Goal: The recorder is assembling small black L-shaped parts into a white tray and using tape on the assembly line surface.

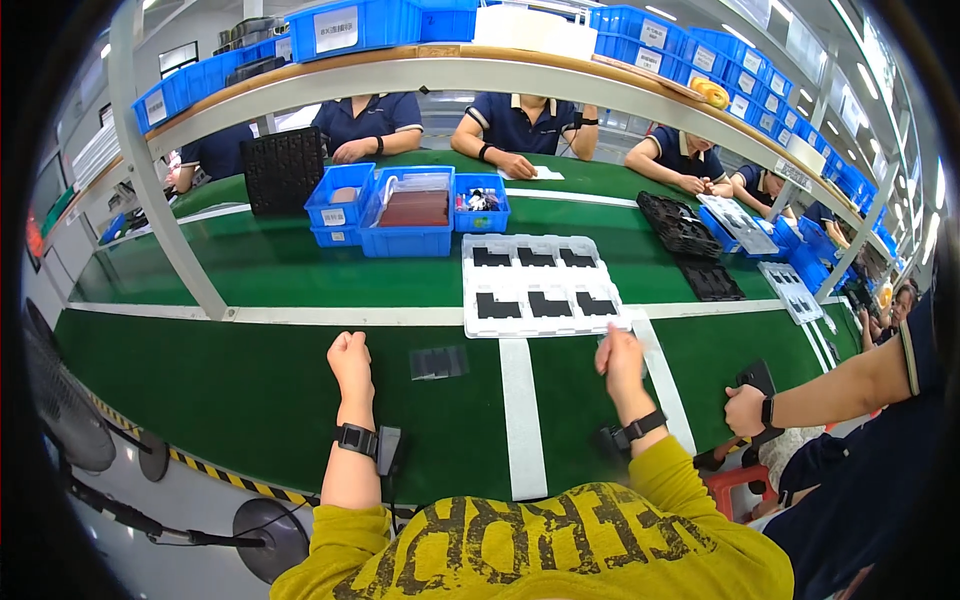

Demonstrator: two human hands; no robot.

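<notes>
We see a flat dark piece in clear film (438, 363) lying on the green counter (450, 430), between the two hands; its details are too small for us to read. Beside it, the left hand (350, 360) makes a fist, fingers tightly curled, forearm nearly upright. The right hand (621, 360) is blurred, its forearm slanting left; its fingers are bent, but we cannot tell whether they grip anything or touch the white tray (530, 281) just beyond. Six compartments there hold black pieces (548, 304). Farther back stand blue bins (405, 241); the shelf (450, 66) hides the heads of two people opposite (372, 122).
</notes>
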